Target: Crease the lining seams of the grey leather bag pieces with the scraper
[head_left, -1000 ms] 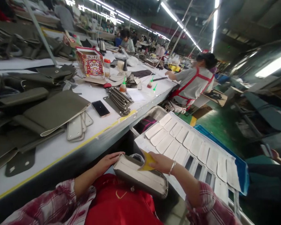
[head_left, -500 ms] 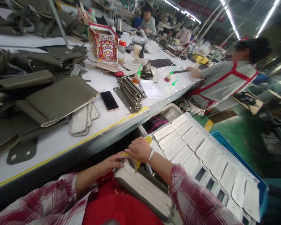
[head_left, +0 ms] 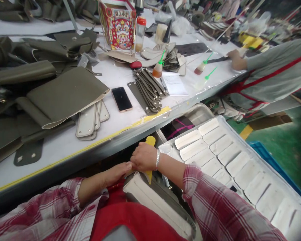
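My right hand (head_left: 143,157) is closed around a flat yellow tool (head_left: 150,141), whose rounded end sticks out above the fist and whose pointed end shows below. Right beside it, my left hand (head_left: 117,174) grips the far corner of an olive-green leather bag piece (head_left: 163,189) with its thumb on top; the fingers are partly hidden. The bag piece lies across my lap, its pale stitched base (head_left: 153,204) facing up. Both hands meet at its far end, and the exact spot where the tool touches is hidden.
Left on the table lie olive leather panels (head_left: 67,92), pale straps (head_left: 86,124) and a phone (head_left: 121,99). Dark straps (head_left: 150,88), a glue bottle (head_left: 157,69) and a red box (head_left: 121,28) stand farther back. A tray of white pieces (head_left: 190,150) is right; a co-worker's arm (head_left: 261,60) reaches in.
The view has turned downward and left, so the co-worker's head has left the picture. The yellow tool stands more upright in my right hand, and both hands stay at the bag piece's far end.
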The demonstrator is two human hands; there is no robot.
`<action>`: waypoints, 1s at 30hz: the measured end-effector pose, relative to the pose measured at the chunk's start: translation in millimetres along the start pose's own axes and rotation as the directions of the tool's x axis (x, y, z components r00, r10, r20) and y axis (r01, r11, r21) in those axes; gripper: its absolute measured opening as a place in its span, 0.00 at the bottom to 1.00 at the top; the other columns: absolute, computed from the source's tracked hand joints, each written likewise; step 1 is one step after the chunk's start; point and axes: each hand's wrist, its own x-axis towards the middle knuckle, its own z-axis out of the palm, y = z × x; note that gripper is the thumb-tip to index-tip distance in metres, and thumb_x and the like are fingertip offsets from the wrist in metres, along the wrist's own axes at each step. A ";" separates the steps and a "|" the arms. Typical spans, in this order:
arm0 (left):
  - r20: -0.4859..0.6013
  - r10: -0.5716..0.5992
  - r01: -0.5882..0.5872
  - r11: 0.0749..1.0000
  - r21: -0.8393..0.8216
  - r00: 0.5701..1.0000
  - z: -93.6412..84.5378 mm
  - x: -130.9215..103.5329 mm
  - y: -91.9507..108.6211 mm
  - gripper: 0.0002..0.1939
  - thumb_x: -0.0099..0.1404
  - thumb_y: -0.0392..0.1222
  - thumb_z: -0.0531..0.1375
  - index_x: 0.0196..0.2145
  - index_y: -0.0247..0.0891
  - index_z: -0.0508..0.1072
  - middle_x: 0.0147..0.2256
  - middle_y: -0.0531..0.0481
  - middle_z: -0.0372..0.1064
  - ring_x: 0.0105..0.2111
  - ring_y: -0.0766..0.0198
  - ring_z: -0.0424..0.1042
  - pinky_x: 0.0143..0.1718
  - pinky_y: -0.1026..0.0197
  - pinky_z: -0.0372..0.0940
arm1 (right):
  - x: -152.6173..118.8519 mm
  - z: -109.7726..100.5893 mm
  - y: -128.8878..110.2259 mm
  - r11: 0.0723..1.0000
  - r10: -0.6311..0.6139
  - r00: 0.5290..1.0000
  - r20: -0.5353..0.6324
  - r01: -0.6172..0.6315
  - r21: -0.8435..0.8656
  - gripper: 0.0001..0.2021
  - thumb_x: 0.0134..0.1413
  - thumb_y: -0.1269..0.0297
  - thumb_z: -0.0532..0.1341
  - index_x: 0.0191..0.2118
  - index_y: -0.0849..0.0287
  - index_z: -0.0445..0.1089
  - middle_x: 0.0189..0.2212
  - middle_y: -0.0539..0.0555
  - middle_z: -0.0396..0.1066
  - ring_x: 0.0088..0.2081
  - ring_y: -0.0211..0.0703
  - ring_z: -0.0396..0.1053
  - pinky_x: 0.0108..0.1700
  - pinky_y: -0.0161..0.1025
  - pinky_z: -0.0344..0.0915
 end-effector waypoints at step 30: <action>0.087 0.117 -0.130 0.980 0.153 0.989 21.4 0.0 -4.3 0.36 0.65 0.61 0.32 0.34 0.36 0.72 0.38 0.46 0.69 0.39 0.60 0.64 0.49 0.62 0.58 | -14.2 8.9 -14.0 0.987 0.137 0.972 0.190 -0.149 0.052 0.15 0.54 0.60 0.52 0.27 0.59 0.72 0.27 0.55 0.74 0.30 0.46 0.69 0.32 0.40 0.56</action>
